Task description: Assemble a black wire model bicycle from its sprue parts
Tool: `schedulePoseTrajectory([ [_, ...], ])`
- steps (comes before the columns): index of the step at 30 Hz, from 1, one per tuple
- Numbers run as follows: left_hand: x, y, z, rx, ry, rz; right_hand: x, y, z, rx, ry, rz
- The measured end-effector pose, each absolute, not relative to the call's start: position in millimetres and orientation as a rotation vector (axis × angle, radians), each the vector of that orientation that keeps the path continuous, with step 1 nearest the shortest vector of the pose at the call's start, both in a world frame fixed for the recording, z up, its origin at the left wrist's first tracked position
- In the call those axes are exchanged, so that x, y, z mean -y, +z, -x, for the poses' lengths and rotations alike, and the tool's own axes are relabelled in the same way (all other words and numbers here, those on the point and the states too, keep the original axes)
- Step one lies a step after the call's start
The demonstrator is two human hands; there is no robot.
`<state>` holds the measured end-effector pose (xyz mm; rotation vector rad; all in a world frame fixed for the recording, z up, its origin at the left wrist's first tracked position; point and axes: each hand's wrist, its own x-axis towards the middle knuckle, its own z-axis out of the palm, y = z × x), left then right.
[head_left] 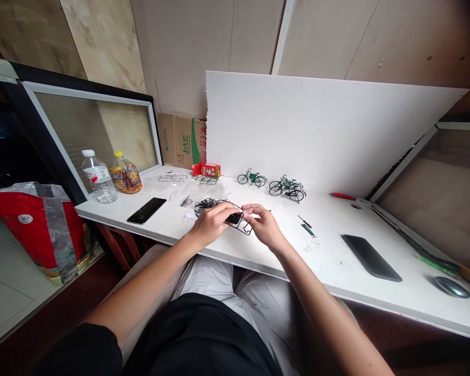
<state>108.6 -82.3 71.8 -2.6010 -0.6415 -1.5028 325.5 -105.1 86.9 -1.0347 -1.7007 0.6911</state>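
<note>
My left hand (212, 223) and my right hand (263, 223) are close together over the table's front half. Between them is a black plastic parts frame (246, 232), a thin sprue with small pieces on it. The left fingers are closed on its left side, and the right thumb and fingers pinch its upper right part. Exactly which piece the right fingertips touch is hidden. Just behind my left hand lies a tangled heap of black plastic parts (209, 204). To the right of my hands are a small green part (308, 230) and a thin dark tool-like piece (304, 221).
Behind stand a green model bicycle (252, 178) and a tight group of others (286, 188). A phone (147, 210), water bottle (100, 176) and drink bottle (126, 173) are left; a black slab (371, 257) and mouse (451, 286) right. A white board (317, 130) leans behind.
</note>
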Motion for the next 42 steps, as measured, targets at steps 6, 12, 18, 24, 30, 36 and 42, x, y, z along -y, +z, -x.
schedulePoseTrajectory([
  [6, 75.8, 68.9, -110.8, 0.681, -1.632, 2.725, 102.2, 82.8, -328.2, 1.673, 0.773, 0.997],
  [12, 75.2, 71.4, -115.9, 0.907, -1.9, 2.881, 109.7, 88.4, -321.1, 1.581, 0.986, 0.938],
  [18, 77.4, 75.3, -114.3, 1.204, -1.981, 2.855, 112.6, 94.9, -319.9, 1.318, 1.292, 0.852],
  [24, 78.0, 75.3, -115.1, 1.133, -1.871, 2.617, 114.1, 106.2, -333.9, 1.336, 1.175, 1.064],
  [30, 74.9, 71.6, -109.4, 0.778, -1.68, 2.567, 109.1, 103.9, -342.1, 1.528, 1.304, 1.02],
  [36, 74.3, 67.3, -106.0, 0.649, -1.39, 2.577, 105.5, 97.8, -342.9, 1.627, 1.332, 0.949],
  [42, 75.1, 65.2, -105.9, 0.615, -1.334, 2.554, 110.2, 98.5, -339.2, 1.677, 1.337, 0.881],
])
